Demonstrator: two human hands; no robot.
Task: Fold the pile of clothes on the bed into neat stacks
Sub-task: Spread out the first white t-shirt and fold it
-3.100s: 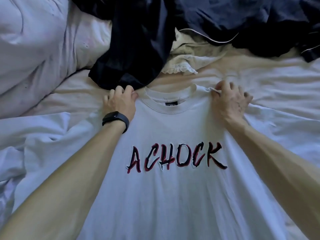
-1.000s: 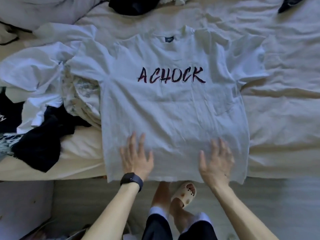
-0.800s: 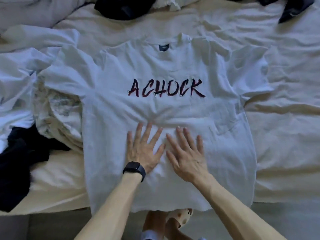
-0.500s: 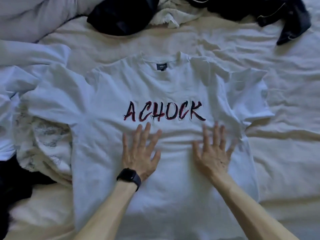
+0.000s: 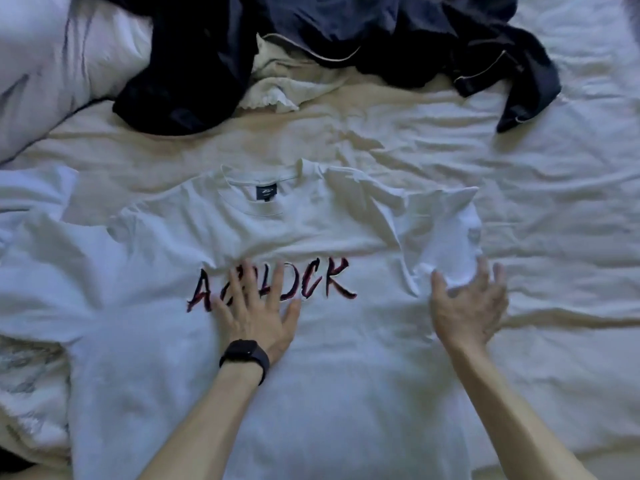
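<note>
Head view: the white T-shirt (image 5: pixel 346 393) lies face up on the bed sheet (image 5: pixel 554 237). Its long axis runs straight away from me, with the collar (image 5: pixel 263 188) at the far end and the hem off the bottom edge of the picture.

I have the left hand (image 5: pixel 256 317), the one with the black watch (image 5: pixel 246 355), pressed flat on the chest. Its fingers are spread and straight across the first part of the red-and-black lettering (image 5: pixel 332 278), holding nothing.

The right hand (image 5: pixel 467 313) rests at the shirt's right side, just below the right sleeve (image 5: pixel 446 237). Its fingers are apart and only lightly bent. The sleeve's lower edge lies between thumb and fingers, but I see no pinch on it.

That sleeve is rumpled and sticks out to the right, away from the body line. The right hand touches it, while the left is well apart from it. I judge the next fold goes from right to left, across the long axis, with the left hand as the anchor.

The left sleeve (image 5: pixel 45 271) spreads out over other white cloth. Beyond the collar, well apart from the shirt, dark clothes (image 5: pixel 346 36) lie heaped over a cream garment (image 5: pixel 277 88), not yet folded.
</note>
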